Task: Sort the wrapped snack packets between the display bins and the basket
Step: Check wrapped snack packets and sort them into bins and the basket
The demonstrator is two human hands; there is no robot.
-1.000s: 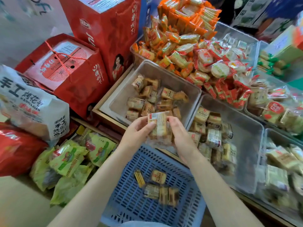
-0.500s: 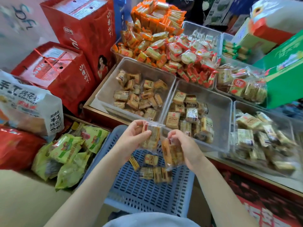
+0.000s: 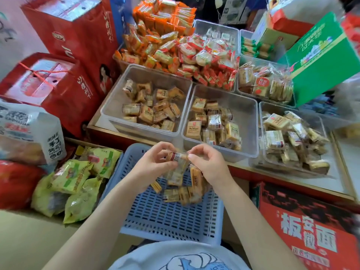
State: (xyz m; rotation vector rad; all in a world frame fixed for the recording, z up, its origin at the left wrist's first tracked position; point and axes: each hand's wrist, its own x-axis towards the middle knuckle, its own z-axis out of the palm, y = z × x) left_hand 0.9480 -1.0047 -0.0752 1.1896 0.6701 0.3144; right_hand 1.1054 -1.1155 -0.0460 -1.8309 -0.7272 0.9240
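Over basket [image 3: 171, 219], hands closer together

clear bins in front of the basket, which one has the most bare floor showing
The left clear bin: its packets sit toward the right, leaving a wide bare strip along its left side. The middle clear bin shows less bare floor, and the right clear bin is mostly covered.

A basket [image 3: 171, 221] stands nearest the person, with loose packets [image 3: 181, 194] in its far end. Behind it, two bins [image 3: 116, 106] [image 3: 247, 114] sit side by side, each holding packets. Both hands [image 3: 153, 164] [image 3: 209, 163] meet above the basket. Bags [image 3: 74, 184] lie left of the basket; a carton [image 3: 309, 230] lies right.
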